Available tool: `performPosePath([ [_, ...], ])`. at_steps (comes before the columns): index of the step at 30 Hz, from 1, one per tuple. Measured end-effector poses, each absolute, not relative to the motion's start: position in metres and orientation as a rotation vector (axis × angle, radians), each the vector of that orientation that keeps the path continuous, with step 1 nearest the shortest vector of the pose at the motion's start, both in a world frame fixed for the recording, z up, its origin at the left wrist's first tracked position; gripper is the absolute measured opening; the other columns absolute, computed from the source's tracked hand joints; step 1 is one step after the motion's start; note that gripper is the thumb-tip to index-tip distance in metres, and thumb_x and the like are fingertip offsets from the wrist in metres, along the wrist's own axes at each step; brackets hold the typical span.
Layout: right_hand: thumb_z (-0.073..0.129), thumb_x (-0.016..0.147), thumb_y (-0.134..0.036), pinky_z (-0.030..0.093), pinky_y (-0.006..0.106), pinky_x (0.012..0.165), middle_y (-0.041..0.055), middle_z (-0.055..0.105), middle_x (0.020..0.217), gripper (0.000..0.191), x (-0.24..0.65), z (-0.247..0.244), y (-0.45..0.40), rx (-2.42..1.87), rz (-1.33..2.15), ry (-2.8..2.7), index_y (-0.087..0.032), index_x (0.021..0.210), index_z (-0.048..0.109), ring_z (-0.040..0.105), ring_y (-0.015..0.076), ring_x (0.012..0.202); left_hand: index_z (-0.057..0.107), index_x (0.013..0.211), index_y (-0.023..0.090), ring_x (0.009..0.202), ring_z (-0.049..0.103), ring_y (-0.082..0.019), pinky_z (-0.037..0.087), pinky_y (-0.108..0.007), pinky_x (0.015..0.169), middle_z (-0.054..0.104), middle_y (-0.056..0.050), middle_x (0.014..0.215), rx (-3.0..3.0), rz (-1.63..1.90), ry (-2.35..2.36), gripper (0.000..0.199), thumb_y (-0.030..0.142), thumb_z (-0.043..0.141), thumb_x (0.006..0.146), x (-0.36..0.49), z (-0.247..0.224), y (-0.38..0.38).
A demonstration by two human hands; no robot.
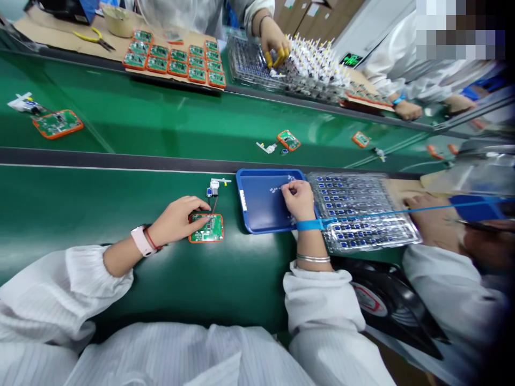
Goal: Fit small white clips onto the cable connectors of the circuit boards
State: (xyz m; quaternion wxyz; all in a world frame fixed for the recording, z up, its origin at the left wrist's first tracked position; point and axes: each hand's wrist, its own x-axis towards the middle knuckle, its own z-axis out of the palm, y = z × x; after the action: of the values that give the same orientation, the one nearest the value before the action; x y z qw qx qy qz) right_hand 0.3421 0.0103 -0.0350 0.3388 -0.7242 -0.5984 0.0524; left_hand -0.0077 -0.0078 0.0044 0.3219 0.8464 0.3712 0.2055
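A green circuit board [213, 229] in an orange frame lies on the green bench before me. My left hand [177, 219] grips its left side, thumb across the top and index finger stretched by the far edge. Thin wires run from the board to a small white part with a blue block [214, 187] just beyond it. Over the blue tray [251, 214] is my right hand [298, 197], its fingers pinched together; whatever is between them is hidden. Small clear pieces [276, 190] lie scattered in the tray, close to those fingertips.
Right of the tray sits a clear plastic blister tray [362, 212] with rows of blue parts. A blue cord [370, 213] stretches from my right wristband. Beyond a dark rail, a green belt [177, 126] carries several boards. Co-workers' hands [276, 43] work across and at right. A black fan [386, 300] stands below.
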Motion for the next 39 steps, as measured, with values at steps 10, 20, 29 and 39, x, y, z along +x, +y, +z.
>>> performPosePath([
  [10, 0.053, 0.071, -0.013, 0.039, 0.049, 0.09, 0.0114, 0.053, 0.084, 0.015, 0.325, -0.012, 0.004, -1.857, 0.183, -1.67, -0.02, 0.058, 0.05, 0.051, 0.0264, 0.092, 0.062, 0.091, 0.016, 0.083, 0.059, -0.017, 0.044, -0.029, 0.077, 0.066, -0.004, 0.089, 2.165, 0.655, 0.947, 0.014, 0.025, 0.056, 0.082, -0.005, 0.004, -0.008],
  [20, 0.045, 0.086, -0.021, 0.043, 0.04, 0.09, 0.0091, 0.052, 0.103, 0.012, 0.171, 0.009, -0.054, -1.261, 0.803, -1.84, -0.021, 0.075, 0.05, 0.052, 0.0212, 0.103, 0.066, 0.082, 0.016, 0.081, 0.061, -0.015, 0.046, -0.028, 0.076, 0.069, -0.004, 0.087, 2.021, 0.76, 0.878, 0.014, 0.023, 0.054, 0.085, -0.001, 0.011, -0.014],
  [29, 0.047, 0.084, -0.02, 0.042, 0.042, 0.09, 0.0084, 0.047, 0.099, 0.011, 0.178, -0.004, -0.052, -1.335, 0.861, -1.884, -0.021, 0.073, 0.05, 0.049, 0.0212, 0.101, 0.067, 0.072, 0.016, 0.08, 0.063, -0.015, 0.048, -0.028, 0.077, 0.068, -0.003, 0.086, 2.015, 0.663, 0.935, 0.009, 0.015, 0.059, 0.076, 0.001, 0.008, -0.01],
  [39, 0.047, 0.08, -0.013, 0.046, 0.035, 0.075, 0.005, 0.048, 0.085, 0.015, 0.175, -0.001, -0.048, -1.368, 0.878, -1.857, -0.021, 0.067, 0.049, 0.051, 0.018, 0.082, 0.066, 0.067, 0.015, 0.073, 0.062, -0.014, 0.047, -0.025, 0.07, 0.068, -0.003, 0.081, 2.05, 0.649, 0.994, 0.011, 0.012, 0.059, 0.075, 0.001, 0.009, -0.007],
])
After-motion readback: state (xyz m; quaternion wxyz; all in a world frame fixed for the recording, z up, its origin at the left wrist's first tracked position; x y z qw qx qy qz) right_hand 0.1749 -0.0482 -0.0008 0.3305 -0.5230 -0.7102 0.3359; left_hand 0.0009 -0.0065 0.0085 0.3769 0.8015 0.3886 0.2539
